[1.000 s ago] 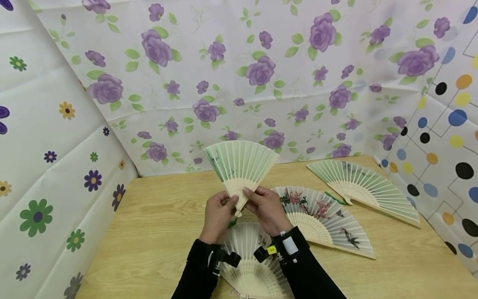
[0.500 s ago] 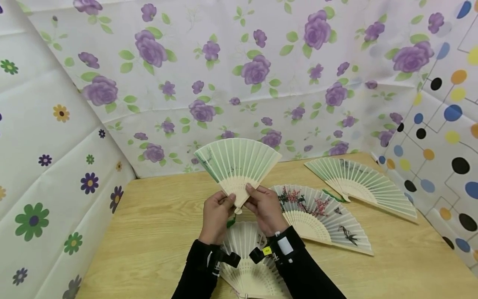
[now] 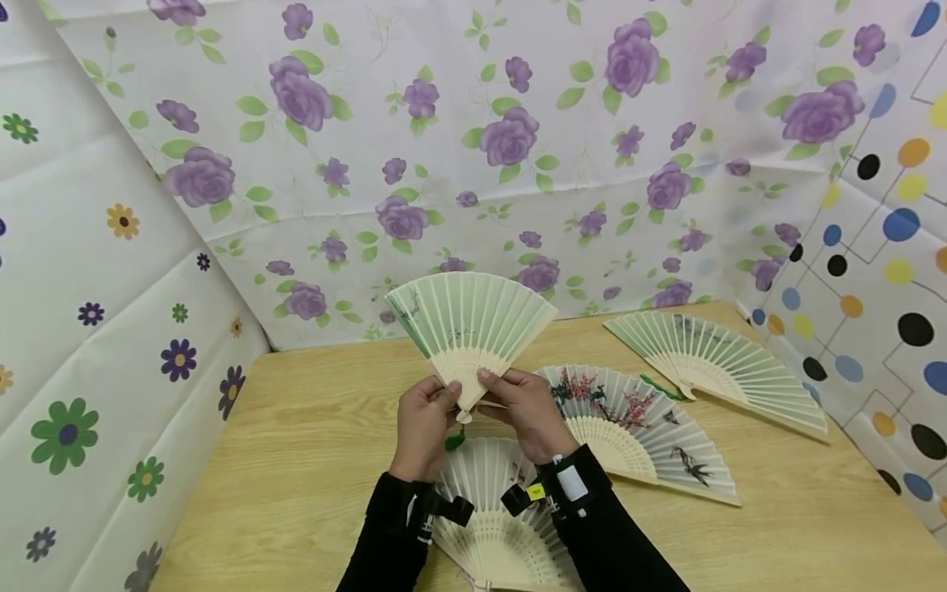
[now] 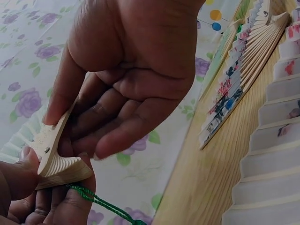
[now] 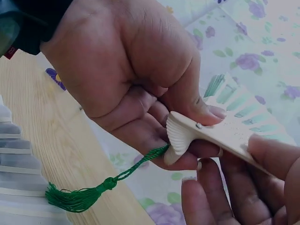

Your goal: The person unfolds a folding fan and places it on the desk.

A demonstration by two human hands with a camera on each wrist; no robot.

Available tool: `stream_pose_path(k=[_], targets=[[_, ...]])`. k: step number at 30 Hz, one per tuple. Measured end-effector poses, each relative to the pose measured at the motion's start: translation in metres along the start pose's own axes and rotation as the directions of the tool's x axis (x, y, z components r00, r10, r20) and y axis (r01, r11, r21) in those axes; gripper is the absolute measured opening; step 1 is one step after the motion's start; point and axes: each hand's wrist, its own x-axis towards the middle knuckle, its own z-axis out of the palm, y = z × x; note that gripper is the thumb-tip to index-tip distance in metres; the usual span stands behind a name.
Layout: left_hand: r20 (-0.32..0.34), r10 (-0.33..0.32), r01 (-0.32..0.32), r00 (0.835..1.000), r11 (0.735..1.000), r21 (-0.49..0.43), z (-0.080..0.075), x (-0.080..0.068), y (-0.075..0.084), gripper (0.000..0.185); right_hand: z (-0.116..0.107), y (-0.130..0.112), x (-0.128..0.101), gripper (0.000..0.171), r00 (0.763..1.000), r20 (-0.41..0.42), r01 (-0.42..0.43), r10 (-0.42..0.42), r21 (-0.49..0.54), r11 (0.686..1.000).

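Floral sheeting with purple roses (image 3: 510, 140) hangs across the back of the scene, a daisy-print sheet (image 3: 89, 345) fills the left of the frame and a dotted sheet (image 3: 888, 271) the right edge; below them lies a light wooden counter (image 3: 311, 460)

At centre frame both hands hold a half-spread green folding fan (image 3: 469, 325) upright above the counter, its leaf fanning toward the rose sheet. The left hand (image 3: 423, 427) has its grip clamped on the left side of the pale ribs near the pivot (image 4: 47, 150), thumb on the near face and fingers curled behind. The right hand (image 3: 527, 411) pinches the right side of the same rib bundle, thumb (image 5: 201, 105) pressed beside the rivet and fingers wrapped beneath. A green tassel (image 5: 77, 197) hangs on its cord from the pivot, showing between the two hands in the head view

Three more open fans lie flat on the counter: a pale one (image 3: 491, 526) directly under the wrists at the bottom of the frame, one painted with red blossoms and birds (image 3: 644, 427) just right of the right hand, and a green-tinted one (image 3: 721, 366) further toward the upper right, near the dotted sheet

Black sleeves (image 3: 629, 551) cover both forearms, each with a wrist-worn camera strapped on
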Motion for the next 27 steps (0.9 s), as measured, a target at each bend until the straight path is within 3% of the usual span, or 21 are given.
stream_pose_path(k=[8, 20, 27], targets=[[-0.026, -0.004, 0.004, 1.0, 1.0, -0.021, 0.001, -0.001, -0.001, 0.025, 0.005, 0.003, 0.002, 0.032, 0.997, -0.079, 0.023, -0.021, 0.023, 0.999], [-0.069, 0.025, -0.022, 0.997, 0.999, 0.042, -0.001, 0.0, 0.001, 0.026, 0.017, 0.009, -0.002, 0.038, 0.996, -0.092, 0.035, -0.013, 0.247, 0.968], [-0.078, 0.013, -0.009, 0.997, 0.999, 0.043, -0.002, 0.0, 0.004, 0.026, 0.02, 0.009, -0.003, 0.035, 0.994, -0.1, 0.056, -0.032, 0.245, 0.968]])
